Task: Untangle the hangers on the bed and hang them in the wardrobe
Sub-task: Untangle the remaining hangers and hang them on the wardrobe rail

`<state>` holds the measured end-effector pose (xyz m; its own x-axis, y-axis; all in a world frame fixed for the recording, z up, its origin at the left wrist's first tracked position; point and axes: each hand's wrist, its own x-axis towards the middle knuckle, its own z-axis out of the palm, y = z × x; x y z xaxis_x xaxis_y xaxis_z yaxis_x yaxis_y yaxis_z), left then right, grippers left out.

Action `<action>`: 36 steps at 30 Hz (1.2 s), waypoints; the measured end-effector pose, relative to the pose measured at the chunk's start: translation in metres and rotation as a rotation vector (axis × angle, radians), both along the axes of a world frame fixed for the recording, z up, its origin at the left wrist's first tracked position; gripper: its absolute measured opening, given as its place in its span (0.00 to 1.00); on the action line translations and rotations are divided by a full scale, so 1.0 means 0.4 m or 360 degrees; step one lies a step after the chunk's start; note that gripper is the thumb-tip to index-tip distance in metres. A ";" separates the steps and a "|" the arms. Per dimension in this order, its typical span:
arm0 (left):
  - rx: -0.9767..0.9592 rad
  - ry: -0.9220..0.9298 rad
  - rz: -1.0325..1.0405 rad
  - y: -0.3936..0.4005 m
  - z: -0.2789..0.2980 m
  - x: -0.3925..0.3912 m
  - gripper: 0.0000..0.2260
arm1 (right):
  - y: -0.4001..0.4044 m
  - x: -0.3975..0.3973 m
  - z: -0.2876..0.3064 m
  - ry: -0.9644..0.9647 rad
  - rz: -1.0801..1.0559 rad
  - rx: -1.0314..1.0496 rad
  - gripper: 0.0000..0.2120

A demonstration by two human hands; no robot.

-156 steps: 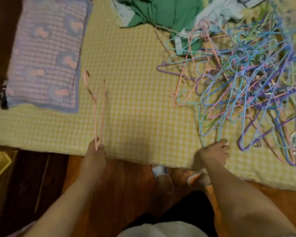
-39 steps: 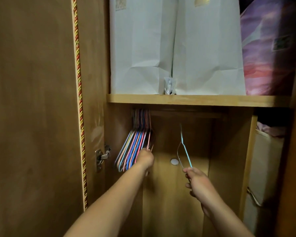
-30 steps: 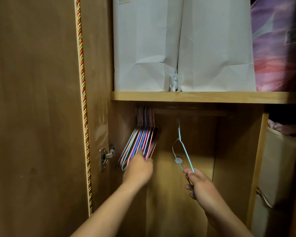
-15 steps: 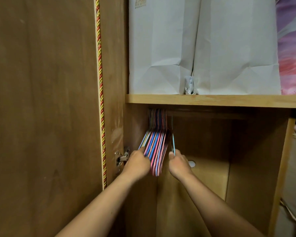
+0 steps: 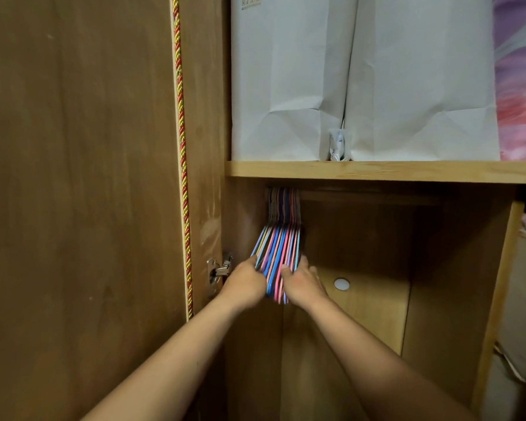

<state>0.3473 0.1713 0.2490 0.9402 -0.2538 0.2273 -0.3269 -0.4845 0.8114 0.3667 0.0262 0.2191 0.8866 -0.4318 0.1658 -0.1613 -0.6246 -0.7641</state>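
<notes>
Wardrobe door (image 5: 79, 177) at far left, swung wide, edged by a twisted red-and-gold cord (image 5: 181, 147) running top to bottom. Metal hinge (image 5: 217, 271) just right of the cord, low on the door's inner edge. Next, left hand (image 5: 246, 284) pressed against the left side of the bunch of hangers (image 5: 281, 253); fingers hidden behind the bunch, so impossible to tell whether curled round the wires or laid flat. Hangers packed tight, pink, blue and purple, hooked on the rail (image 5: 368, 198) directly under the shelf (image 5: 377, 172), at the rail's left end, fanning downward toward the hands. Right hand (image 5: 302, 284) on the bunch's right side, thumb against the front wires, fingers fairly straight along the outermost hanger, pushing rather than gripping. Half a second ago a single blue hanger stood slightly apart to the right, pinched in that hand; now merged with the rest, both hands closed in on the bunch. Five seconds back, hangers lay tangled on the bed. Small white round disc (image 5: 341, 284) on the back panel just right of the right hand. Above the shelf, two white paper bags (image 5: 362, 86) side by side, touching; pink-purple bundle (image 5: 520, 86) at the far right edge.
</notes>
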 end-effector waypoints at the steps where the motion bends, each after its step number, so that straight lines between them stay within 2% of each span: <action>1: 0.0008 0.0012 0.0017 0.001 0.003 -0.007 0.16 | -0.001 -0.010 0.008 -0.0053 -0.0022 -0.0033 0.31; 5: 0.0004 -0.0005 0.0047 0.006 0.007 -0.050 0.11 | 0.010 -0.073 0.066 -0.0409 -0.0107 -0.0197 0.20; 9: 0.0080 0.0046 0.0150 0.035 0.010 -0.117 0.14 | 0.067 -0.143 0.093 -0.0524 0.0090 -0.0062 0.02; 13: 0.0109 0.0105 0.0406 0.102 -0.040 -0.246 0.16 | 0.153 -0.225 0.032 -0.0502 0.0399 -0.0072 0.14; 17: -0.0059 0.0254 0.0727 0.193 -0.161 -0.460 0.13 | 0.249 -0.358 -0.090 -0.0341 0.0871 -0.0132 0.13; 23: -0.0379 0.0497 0.1450 0.292 -0.393 -0.937 0.11 | 0.432 -0.672 -0.307 -0.0023 0.1616 -0.0322 0.07; 28: -0.0717 0.0618 0.2031 0.322 -0.525 -1.407 0.10 | 0.588 -1.047 -0.436 0.0150 0.2260 -0.0487 0.11; 31: -0.0911 0.0602 0.2373 0.290 -0.576 -1.695 0.12 | 0.661 -1.314 -0.495 0.0170 0.2643 -0.0558 0.11; 34: -0.1074 0.0592 0.2799 0.187 -0.628 -2.043 0.12 | 0.690 -1.673 -0.559 0.0151 0.3180 -0.0658 0.13; 36: -0.1236 0.0606 0.2968 0.106 -0.677 -2.214 0.12 | 0.679 -1.846 -0.598 0.0140 0.3382 -0.0729 0.13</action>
